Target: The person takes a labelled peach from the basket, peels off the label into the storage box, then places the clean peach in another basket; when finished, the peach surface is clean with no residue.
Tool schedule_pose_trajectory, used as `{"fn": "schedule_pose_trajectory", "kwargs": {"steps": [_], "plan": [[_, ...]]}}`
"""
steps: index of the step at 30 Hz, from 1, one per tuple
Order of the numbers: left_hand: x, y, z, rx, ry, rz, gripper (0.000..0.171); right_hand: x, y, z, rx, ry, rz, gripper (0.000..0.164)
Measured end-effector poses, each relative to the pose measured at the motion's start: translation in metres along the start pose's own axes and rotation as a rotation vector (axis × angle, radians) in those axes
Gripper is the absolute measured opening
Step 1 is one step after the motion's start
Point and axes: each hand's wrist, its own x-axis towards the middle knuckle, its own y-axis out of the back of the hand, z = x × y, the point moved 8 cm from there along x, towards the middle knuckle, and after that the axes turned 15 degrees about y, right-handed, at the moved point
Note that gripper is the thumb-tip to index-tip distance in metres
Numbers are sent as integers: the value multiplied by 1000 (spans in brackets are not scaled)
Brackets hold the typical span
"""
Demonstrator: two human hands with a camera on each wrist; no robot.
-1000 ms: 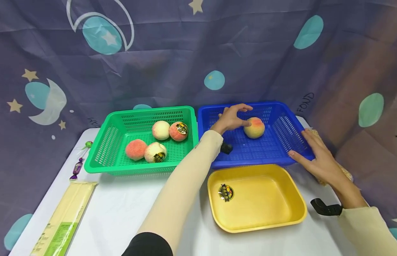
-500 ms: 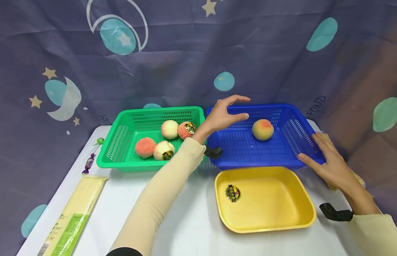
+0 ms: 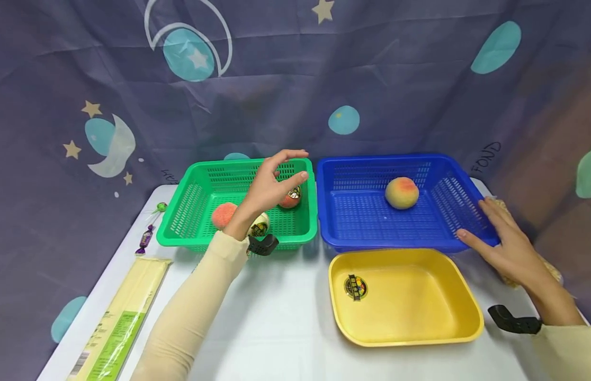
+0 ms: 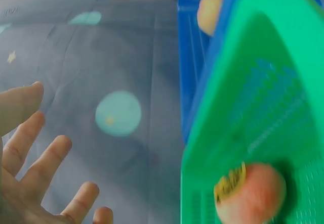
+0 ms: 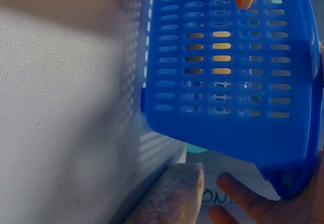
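My left hand (image 3: 269,188) hovers over the green basket (image 3: 181,211), its fingers spread and holding nothing. Inside that basket lie peaches: a pink peach (image 3: 223,216), a pale peach (image 3: 260,224) with a black sticker, and a pink stickered peach (image 3: 290,198), which also shows in the left wrist view. The hand and wrist partly cover the basket's fruit. A yellow-red peach (image 3: 402,193) sits alone in the blue basket (image 3: 357,222). At that basket's right rim is my right hand (image 3: 510,254), fingers extended along the side and thumb near the front corner.
A yellow tray (image 3: 405,296) with a round sticker stands before the blue basket. Behind the right hand lies a bagged item (image 5: 169,196). On the left are a lollipop (image 3: 161,207), a purple wrapped candy (image 3: 145,239) and a long noodle-like packet (image 3: 121,312). A patterned curtain (image 3: 276,79) hangs behind.
My left hand has moved left, from beside the yellow-red peach in the blue basket to above the green basket. The view has turned slightly right; the right hand stays at the rim.
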Motion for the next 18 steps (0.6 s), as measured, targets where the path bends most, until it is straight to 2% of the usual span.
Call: {"fn": "schedule_pose_trajectory", "kwargs": {"steps": [9, 14, 18], "plan": [[-42, 66, -41, 43, 57, 189, 42, 0, -1, 2, -26, 0, 0, 91], [-67, 95, -65, 55, 110, 278, 43, 0, -2, 0, -24, 6, 12, 91], [-85, 116, -84, 91, 129, 357, 44, 2, -2, 0, -35, 0, 8, 91]]}}
